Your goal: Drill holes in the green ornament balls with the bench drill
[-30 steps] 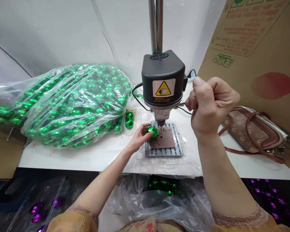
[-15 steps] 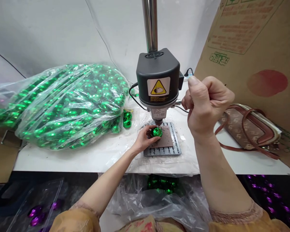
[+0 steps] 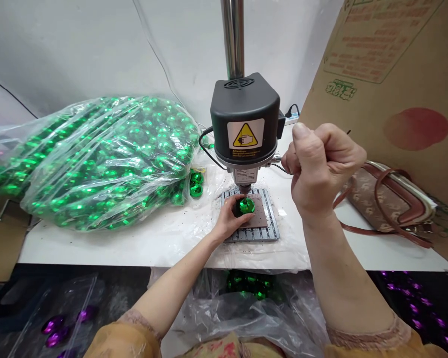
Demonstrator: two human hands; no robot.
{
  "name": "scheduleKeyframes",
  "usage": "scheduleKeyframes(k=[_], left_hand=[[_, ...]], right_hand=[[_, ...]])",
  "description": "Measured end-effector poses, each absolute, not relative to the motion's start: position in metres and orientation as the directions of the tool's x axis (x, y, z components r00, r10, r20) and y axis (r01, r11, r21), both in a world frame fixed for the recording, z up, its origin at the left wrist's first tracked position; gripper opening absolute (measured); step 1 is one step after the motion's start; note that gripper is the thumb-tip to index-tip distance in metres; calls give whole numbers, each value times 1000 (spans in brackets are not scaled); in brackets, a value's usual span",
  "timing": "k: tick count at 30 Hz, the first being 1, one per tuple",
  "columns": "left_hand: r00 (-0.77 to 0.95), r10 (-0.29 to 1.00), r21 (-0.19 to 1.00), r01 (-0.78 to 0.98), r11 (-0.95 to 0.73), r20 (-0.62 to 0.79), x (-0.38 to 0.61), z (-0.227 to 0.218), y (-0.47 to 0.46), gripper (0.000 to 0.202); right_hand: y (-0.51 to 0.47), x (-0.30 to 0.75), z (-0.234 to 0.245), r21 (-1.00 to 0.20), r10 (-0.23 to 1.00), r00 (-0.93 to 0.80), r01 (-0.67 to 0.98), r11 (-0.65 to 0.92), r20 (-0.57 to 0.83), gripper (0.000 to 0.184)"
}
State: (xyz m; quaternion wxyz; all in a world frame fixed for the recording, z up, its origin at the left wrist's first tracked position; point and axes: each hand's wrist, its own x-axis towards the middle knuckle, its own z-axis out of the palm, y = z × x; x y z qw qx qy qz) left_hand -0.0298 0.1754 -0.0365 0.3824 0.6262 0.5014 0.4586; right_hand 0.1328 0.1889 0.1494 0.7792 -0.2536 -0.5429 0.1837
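A green ball [image 3: 248, 206] is held in the left hand [image 3: 229, 217], pinched between the thumb, which is laid along its near side, and the fingers, which are curved around its far side. The palm is kept to the left of the ball, so its right side is left uncovered. The ball is placed directly below the chuck [image 3: 245, 189] of a black drill [image 3: 244, 114], over a brown board [image 3: 260, 217] laid on a slotted metal base [image 3: 272, 223]. Whether the ball is touched by the drill's tip cannot be told.

The right hand [image 3: 323, 166] is raised higher, well apart from the ball and to its right. It is closed into a fist at a metal handle [image 3: 276, 159] on the drill's right side; the part of the handle inside the fist is hidden.

On the white table [image 3: 97, 248], a large clear bag [image 3: 115, 164] filled with green balls is set to the left, with loose balls [image 3: 196, 191] lying just beside it. To the right of the right hand, a brown handbag [image 3: 392, 199] is rested in front of a cardboard box [image 3: 381, 99]. Purple balls [image 3: 56, 339] are seen below the table at the left.
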Motion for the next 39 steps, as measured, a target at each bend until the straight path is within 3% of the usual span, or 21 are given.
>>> scheduleKeyframes(k=[12, 39], left_hand=[[105, 972, 936, 268, -229, 208, -30, -37, 177, 56], [96, 968, 920, 303, -249, 230, -30, -39, 176, 54]], right_hand=[[190, 129, 125, -372, 366, 379, -60, 926, 850, 49], [196, 133, 92, -189, 181, 359, -12, 982, 916, 44]])
